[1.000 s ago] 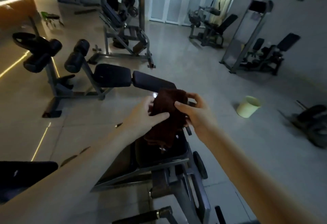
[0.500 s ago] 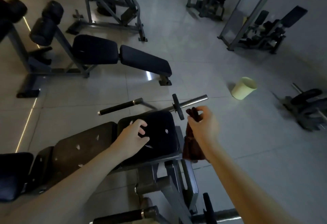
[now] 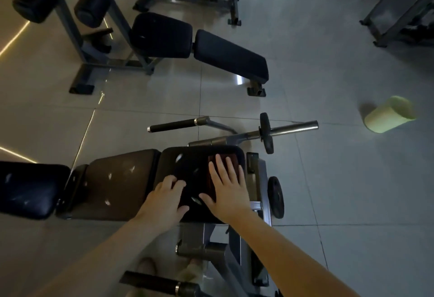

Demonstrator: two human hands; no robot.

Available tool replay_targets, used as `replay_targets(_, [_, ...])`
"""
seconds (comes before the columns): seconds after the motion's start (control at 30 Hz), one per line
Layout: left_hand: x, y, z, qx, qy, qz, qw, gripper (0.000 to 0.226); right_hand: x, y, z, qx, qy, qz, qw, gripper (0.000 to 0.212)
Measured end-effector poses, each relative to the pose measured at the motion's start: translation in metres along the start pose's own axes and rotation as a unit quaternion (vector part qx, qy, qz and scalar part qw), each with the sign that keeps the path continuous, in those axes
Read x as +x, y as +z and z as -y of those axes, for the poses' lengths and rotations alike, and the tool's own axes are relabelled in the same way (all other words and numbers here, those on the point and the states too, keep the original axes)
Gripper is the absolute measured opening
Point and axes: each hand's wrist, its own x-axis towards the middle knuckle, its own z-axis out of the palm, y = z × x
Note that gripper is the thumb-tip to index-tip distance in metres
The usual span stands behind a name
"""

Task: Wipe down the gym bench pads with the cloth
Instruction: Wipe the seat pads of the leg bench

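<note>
A dark red-brown cloth (image 3: pixel 212 179) lies folded on the right end pad (image 3: pixel 187 167) of the near bench. My right hand (image 3: pixel 226 186) presses flat on the cloth with straight, spread fingers. My left hand (image 3: pixel 164 199) rests on the same black pad just left of it, fingers bent at the tips and holding nothing. To the left the bench continues with a worn brown pad (image 3: pixel 117 184) and a black pad (image 3: pixel 28 188), both scuffed with pale tears.
A handle bar (image 3: pixel 173 125) and a weight-plate bar (image 3: pixel 288 129) stick out beyond the near bench. A second black bench (image 3: pixel 199 48) stands farther back. A pale yellow bucket (image 3: pixel 387 116) sits on the tiled floor at right. Machine frames line the top edge.
My right hand brought the cloth from beside the bench's right edge up onto the end pad and flattened on it. My left hand stayed on the pad. The view tilted further down.
</note>
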Motion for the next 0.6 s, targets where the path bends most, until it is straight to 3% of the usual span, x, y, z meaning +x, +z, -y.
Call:
replay_targets(0.13, [-0.002, 0.009, 0.007, 0.046, -0.002, 0.02, 0.999, 0.079, 0.028, 0.007, -0.009, -0.003, 0.005, 0.007, 1.0, 0.068])
replay_targets(0.3, [0.01, 0.011, 0.019, 0.074, -0.003, 0.041, 0.996, 0.1, 0.063, -0.007, -0.01, -0.02, 0.07, -0.008, 0.997, 0.062])
replay_targets(0.47, [0.029, 0.017, 0.025, 0.085, 0.001, 0.047, 0.995, 0.123, -0.004, 0.023, 0.001, 0.009, 0.084, -0.073, 0.994, 0.062])
replay_targets(0.6, [0.043, 0.023, 0.03, 0.083, -0.012, 0.058, 0.995, 0.131, -0.049, 0.032, -0.001, -0.011, 0.053, -0.046, 0.997, 0.061])
